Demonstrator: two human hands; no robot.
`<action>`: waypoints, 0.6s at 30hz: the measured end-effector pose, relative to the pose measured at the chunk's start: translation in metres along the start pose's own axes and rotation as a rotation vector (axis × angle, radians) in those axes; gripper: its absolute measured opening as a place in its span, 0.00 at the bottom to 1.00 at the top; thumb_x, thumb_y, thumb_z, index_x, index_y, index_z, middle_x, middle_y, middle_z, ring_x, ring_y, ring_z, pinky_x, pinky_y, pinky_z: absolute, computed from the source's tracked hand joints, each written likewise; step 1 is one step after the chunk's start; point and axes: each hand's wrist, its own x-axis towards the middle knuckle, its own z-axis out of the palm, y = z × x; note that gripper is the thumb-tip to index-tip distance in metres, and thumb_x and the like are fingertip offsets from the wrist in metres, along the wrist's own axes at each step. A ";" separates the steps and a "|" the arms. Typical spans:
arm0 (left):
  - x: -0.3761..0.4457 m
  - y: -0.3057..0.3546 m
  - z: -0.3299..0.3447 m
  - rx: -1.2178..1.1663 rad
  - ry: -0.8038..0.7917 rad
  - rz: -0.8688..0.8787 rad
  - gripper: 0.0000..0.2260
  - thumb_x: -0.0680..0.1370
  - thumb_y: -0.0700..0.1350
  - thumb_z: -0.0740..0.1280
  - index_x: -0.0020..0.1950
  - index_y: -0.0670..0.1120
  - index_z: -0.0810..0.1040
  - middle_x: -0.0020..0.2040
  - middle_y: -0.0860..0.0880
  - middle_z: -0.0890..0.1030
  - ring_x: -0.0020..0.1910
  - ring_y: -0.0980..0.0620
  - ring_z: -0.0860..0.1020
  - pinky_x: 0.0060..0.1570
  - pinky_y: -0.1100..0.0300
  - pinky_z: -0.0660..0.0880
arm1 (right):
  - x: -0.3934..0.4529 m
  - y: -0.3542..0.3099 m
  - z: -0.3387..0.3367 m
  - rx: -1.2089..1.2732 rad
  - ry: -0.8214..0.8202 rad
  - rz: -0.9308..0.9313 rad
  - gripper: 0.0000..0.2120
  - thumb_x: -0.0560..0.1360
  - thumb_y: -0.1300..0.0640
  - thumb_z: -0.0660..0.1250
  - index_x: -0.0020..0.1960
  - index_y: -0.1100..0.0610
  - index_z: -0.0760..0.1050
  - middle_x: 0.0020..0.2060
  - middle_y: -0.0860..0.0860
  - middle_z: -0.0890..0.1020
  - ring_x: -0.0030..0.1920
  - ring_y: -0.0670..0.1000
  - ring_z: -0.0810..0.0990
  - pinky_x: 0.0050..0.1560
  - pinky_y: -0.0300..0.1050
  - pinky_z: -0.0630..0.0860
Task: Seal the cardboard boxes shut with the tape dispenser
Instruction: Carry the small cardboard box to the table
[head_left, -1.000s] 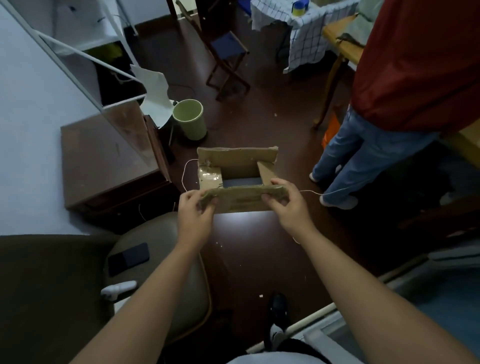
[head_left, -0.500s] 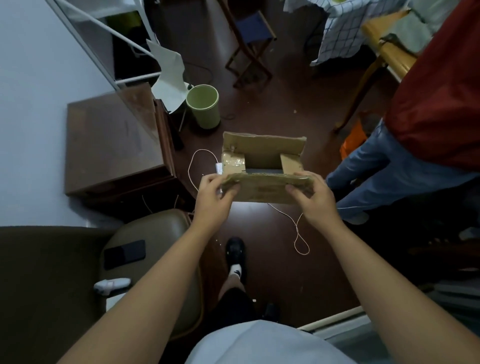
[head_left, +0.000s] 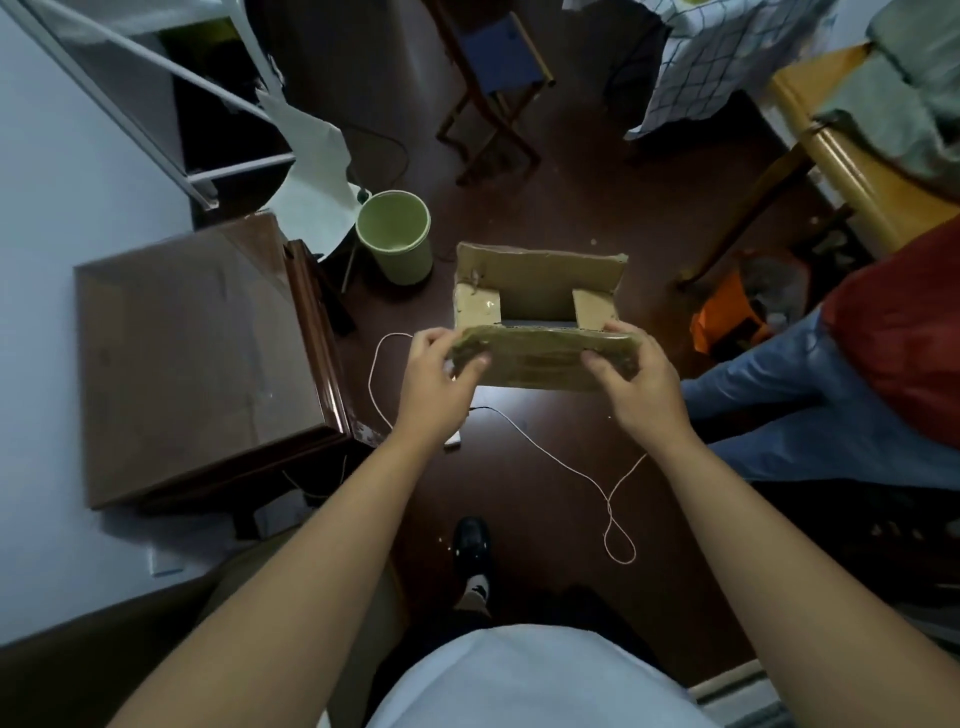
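We hold the cardboard box (head_left: 540, 317) in mid-air at the frame's centre, its top not yet closed. Our left hand (head_left: 441, 371) and right hand (head_left: 634, 376) each pinch an end of the near flap (head_left: 540, 358). With no surface beneath it, the box could slip or its flaps spring back. No tape dispenser shows. Below lies dark floor (head_left: 561, 208) with a looped string (head_left: 597, 467); a green bin (head_left: 395, 236) and wooden cabinet (head_left: 197, 353) sit left.

One box (head_left: 540, 306) is held by two hands, left (head_left: 441, 382) and right (head_left: 636, 382). One bin (head_left: 395, 236), one cabinet (head_left: 197, 353), one stool (head_left: 493, 78) and one cord (head_left: 561, 447) are seen on the floor.
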 end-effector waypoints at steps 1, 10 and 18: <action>0.015 0.006 0.000 -0.002 -0.013 0.011 0.12 0.76 0.43 0.71 0.60 0.47 0.80 0.54 0.54 0.70 0.55 0.57 0.75 0.59 0.60 0.73 | 0.013 -0.003 -0.002 -0.002 0.011 0.001 0.21 0.76 0.53 0.73 0.68 0.54 0.76 0.61 0.47 0.76 0.56 0.38 0.73 0.51 0.21 0.66; 0.146 0.048 0.048 0.029 -0.049 0.065 0.13 0.76 0.41 0.71 0.61 0.44 0.79 0.56 0.50 0.69 0.53 0.61 0.74 0.57 0.61 0.74 | 0.137 0.004 -0.027 0.049 0.048 0.028 0.22 0.76 0.51 0.73 0.68 0.51 0.74 0.62 0.45 0.75 0.54 0.36 0.74 0.48 0.18 0.65; 0.262 0.089 0.117 0.104 -0.025 0.023 0.14 0.77 0.41 0.71 0.62 0.41 0.79 0.58 0.48 0.71 0.52 0.66 0.74 0.51 0.76 0.71 | 0.272 0.032 -0.061 0.222 -0.001 0.146 0.23 0.75 0.52 0.74 0.68 0.49 0.74 0.64 0.49 0.77 0.62 0.46 0.75 0.50 0.25 0.71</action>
